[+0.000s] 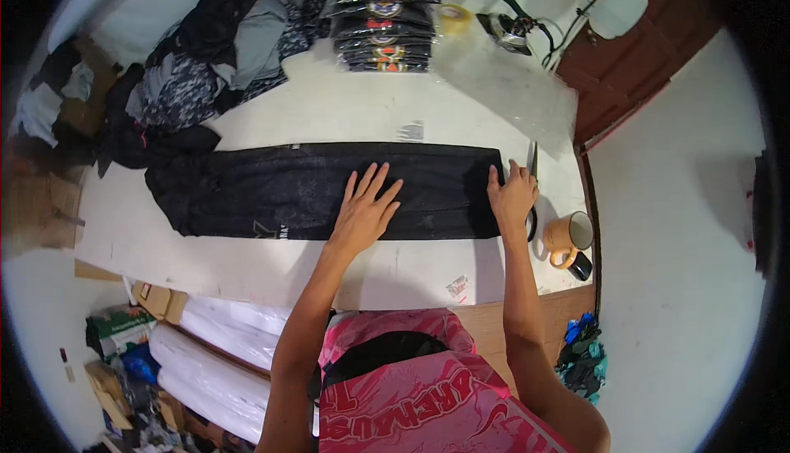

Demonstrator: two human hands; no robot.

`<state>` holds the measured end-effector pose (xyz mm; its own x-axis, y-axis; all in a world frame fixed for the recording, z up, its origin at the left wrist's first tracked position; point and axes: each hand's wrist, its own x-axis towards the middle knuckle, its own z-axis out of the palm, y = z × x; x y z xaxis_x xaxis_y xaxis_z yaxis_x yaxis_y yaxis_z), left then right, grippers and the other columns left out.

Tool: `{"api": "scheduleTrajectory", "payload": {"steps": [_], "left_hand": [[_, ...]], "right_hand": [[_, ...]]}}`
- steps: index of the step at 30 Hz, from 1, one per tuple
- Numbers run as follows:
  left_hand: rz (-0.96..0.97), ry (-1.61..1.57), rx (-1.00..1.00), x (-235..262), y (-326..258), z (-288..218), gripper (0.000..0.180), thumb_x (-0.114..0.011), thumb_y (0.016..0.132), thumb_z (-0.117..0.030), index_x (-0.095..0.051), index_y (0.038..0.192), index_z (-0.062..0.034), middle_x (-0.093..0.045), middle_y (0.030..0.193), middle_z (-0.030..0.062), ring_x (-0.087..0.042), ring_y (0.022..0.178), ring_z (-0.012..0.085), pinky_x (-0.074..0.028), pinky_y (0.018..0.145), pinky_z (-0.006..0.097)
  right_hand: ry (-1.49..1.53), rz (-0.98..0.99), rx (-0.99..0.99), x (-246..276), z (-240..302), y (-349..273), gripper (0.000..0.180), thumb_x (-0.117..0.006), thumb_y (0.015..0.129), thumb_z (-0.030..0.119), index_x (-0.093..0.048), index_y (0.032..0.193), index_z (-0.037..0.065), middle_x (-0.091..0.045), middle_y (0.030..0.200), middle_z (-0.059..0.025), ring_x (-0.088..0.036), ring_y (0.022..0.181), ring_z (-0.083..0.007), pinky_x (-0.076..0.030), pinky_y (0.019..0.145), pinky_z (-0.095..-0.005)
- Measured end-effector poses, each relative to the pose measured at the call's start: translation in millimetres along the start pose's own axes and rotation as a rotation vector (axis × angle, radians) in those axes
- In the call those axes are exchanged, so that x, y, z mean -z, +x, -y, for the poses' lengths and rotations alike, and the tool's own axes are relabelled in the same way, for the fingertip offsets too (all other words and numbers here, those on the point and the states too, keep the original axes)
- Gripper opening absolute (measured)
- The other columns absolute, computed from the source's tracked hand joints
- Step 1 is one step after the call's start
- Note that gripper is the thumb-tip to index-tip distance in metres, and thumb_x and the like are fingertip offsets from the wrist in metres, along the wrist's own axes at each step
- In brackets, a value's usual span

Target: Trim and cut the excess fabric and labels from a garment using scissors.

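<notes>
A long black garment [313,185], folded into a narrow strip like a pair of trousers, lies across the white table. My left hand [363,210] rests flat on its middle, fingers spread. At the garment's right end is my right hand [513,198], its thumb on the cloth by the edge and its fingers apart from the thumb, partly bent. A pair of scissors [532,223] lies beside that hand, partly covered by it. The garment's left end is bunched and wider than the rest.
Behind the garment stand a stack of bagged black garments [385,29], a heap of clothes [214,58], clear plastic sheeting [518,87], a tape roll [453,19] and an iron [506,33]. An orange mug [563,235] and a small black object [581,266] sit near the table's right edge.
</notes>
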<state>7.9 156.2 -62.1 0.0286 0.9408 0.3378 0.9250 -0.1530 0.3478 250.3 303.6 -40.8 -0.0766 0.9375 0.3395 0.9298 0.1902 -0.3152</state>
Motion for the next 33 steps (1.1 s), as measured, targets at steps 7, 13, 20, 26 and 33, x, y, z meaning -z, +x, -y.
{"api": "scheduleTrajectory", "payload": {"steps": [7, 13, 20, 26, 33], "left_hand": [[0.021, -0.001, 0.051, -13, -10, 11, 0.04, -0.05, 0.095, -0.029, -0.054, 0.132, -0.0136, -0.036, 0.147, 0.0145, -0.03, 0.138, 0.0313, -0.018, 0.114, 0.049], [0.007, 0.017, 0.045, -14, -9, 7, 0.039, -0.051, 0.095, -0.029, -0.055, 0.131, -0.0126, -0.037, 0.146, 0.0147, -0.03, 0.138, 0.0317, -0.019, 0.113, 0.049], [-0.227, -0.123, 0.13, 10, -26, 22, 0.042, -0.06, 0.09, -0.031, -0.056, 0.127, -0.0105, -0.037, 0.145, 0.0194, -0.033, 0.136, 0.0354, -0.022, 0.111, 0.052], [-0.916, 0.224, 0.533, 89, -96, 141, 0.038, -0.072, 0.074, -0.016, -0.063, 0.109, -0.0037, -0.054, 0.123, 0.0241, -0.049, 0.118, 0.0404, -0.037, 0.101, 0.048], [-1.101, -0.037, 1.445, 166, -188, 276, 0.076, -0.074, 0.078, -0.04, -0.043, 0.13, 0.0058, -0.054, 0.121, 0.0277, -0.052, 0.113, 0.0415, -0.041, 0.097, 0.043]], "right_hand": [[0.097, 0.297, -0.102, -6, -6, 8, 0.047, -0.076, 0.072, 0.039, -0.066, 0.092, -0.002, -0.067, 0.09, -0.0235, -0.065, 0.089, -0.0413, -0.052, 0.075, -0.045], [0.425, 0.29, -0.021, -11, -18, 18, 0.037, -0.074, 0.075, 0.024, -0.065, 0.095, -0.005, -0.067, 0.09, -0.0254, -0.066, 0.088, -0.0376, -0.051, 0.075, -0.0415], [0.208, 0.214, 0.045, -19, -29, 44, 0.044, -0.076, 0.073, 0.025, -0.063, 0.104, -0.003, -0.069, 0.093, -0.021, -0.066, 0.088, -0.0375, -0.05, 0.077, -0.0412], [-0.14, -0.06, 0.131, -13, 22, 34, 0.051, -0.078, 0.071, 0.024, -0.06, 0.112, 0.0, -0.06, 0.116, -0.0214, -0.056, 0.109, -0.0379, -0.043, 0.094, -0.0443], [0.524, 0.254, 0.906, -43, 190, -54, 0.045, -0.077, 0.071, 0.024, -0.063, 0.106, 0.0, -0.055, 0.122, -0.0217, -0.049, 0.117, -0.0402, -0.038, 0.099, -0.0486]]}}
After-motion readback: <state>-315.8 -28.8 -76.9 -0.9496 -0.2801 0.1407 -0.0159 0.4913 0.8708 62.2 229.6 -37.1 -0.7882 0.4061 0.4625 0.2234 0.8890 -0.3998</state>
